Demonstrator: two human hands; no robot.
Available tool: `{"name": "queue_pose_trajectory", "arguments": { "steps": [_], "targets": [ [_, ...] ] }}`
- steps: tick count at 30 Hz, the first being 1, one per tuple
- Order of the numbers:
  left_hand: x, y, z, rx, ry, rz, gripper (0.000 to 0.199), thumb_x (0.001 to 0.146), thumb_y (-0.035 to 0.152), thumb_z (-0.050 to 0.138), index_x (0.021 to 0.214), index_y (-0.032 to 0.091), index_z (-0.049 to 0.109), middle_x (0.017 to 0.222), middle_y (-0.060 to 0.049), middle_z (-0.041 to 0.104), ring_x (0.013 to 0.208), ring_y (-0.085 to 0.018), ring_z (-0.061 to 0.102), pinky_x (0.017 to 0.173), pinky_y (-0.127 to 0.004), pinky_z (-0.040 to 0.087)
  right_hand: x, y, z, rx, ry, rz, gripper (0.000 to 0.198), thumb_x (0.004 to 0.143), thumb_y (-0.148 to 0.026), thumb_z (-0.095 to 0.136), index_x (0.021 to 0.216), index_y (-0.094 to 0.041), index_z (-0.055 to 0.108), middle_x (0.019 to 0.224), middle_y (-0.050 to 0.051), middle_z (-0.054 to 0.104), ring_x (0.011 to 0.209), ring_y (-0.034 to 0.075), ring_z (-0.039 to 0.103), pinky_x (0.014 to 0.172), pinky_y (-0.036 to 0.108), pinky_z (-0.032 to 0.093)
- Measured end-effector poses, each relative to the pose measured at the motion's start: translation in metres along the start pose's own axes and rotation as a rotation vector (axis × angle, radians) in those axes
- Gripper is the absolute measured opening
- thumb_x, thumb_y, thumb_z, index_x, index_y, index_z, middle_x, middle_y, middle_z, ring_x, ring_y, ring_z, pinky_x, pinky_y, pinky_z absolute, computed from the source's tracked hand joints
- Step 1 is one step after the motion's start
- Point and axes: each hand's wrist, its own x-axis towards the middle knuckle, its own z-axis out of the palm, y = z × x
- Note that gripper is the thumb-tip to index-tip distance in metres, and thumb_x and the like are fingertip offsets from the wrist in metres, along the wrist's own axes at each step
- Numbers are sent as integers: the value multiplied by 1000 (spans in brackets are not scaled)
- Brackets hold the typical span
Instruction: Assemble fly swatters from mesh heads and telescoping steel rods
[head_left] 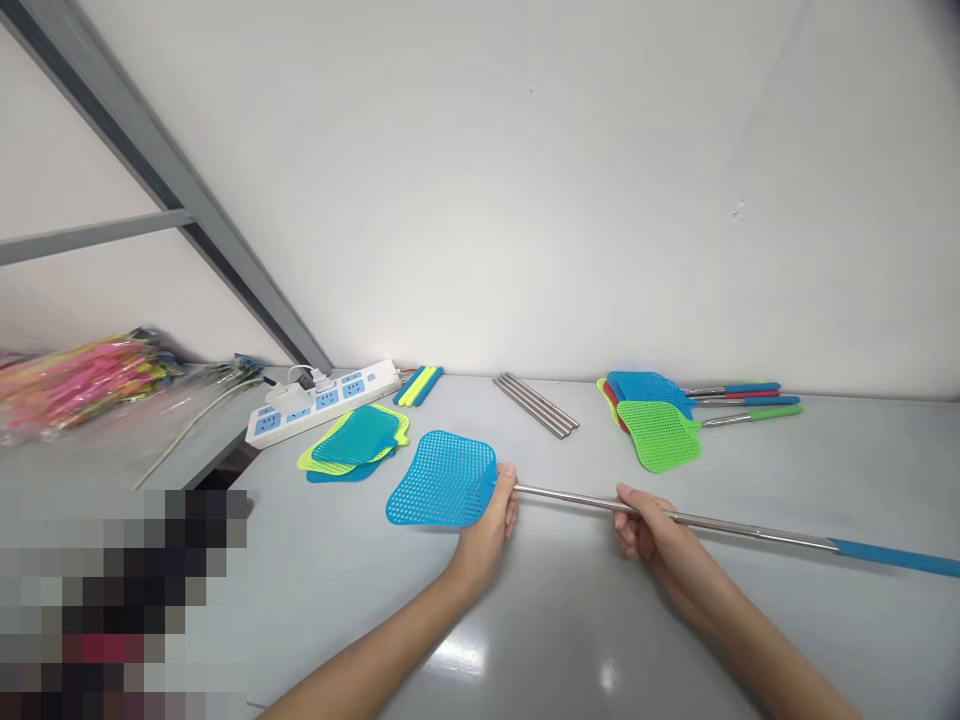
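Observation:
A blue fly swatter (pixel 444 482) with a long, extended metal rod lies across my view above the table. My left hand (pixel 489 517) is closed around its neck, where the perforated head meets the rod. Farther along, my right hand (pixel 646 524) grips the middle of the rod between thumb and fingers. The blue handle sleeve (pixel 892 556) reaches past the right edge of the view. Left of the swatter head lies a small pile of loose swatter heads (pixel 354 440), in teal, yellow and blue.
Metal rods (pixel 536 405) and blue and yellow sleeves (pixel 418 386) lie near the wall. A white power strip (pixel 326 402) stands at the left back. Several swatters with handles (pixel 660 436) are stacked at the right. Plastic-wrapped bundles (pixel 90 385) lie on the far left surface.

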Motion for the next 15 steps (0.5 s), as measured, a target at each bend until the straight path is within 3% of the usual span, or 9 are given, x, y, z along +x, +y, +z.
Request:
{"name": "queue_pose_trajectory", "arguments": {
  "steps": [8, 15],
  "targets": [
    [0, 1, -1, -6, 6, -38, 37, 76, 44, 47, 53, 18, 35, 42, 8, 29, 35, -4, 27, 38, -19, 22, -1, 2, -2, -11, -13, 9, 35, 72, -48, 48, 54, -18, 50, 50, -1, 40, 51, 12, 37, 54, 26, 31],
    [-1, 0, 1, -68, -13, -26, 41, 77, 55, 35, 57, 19, 37, 40, 7, 30, 35, -6, 27, 37, -19, 23, -1, 3, 0, -30, -59, -4, 37, 74, -49, 45, 56, -17, 51, 51, 0, 41, 50, 12, 37, 53, 26, 30]
  ]
}}
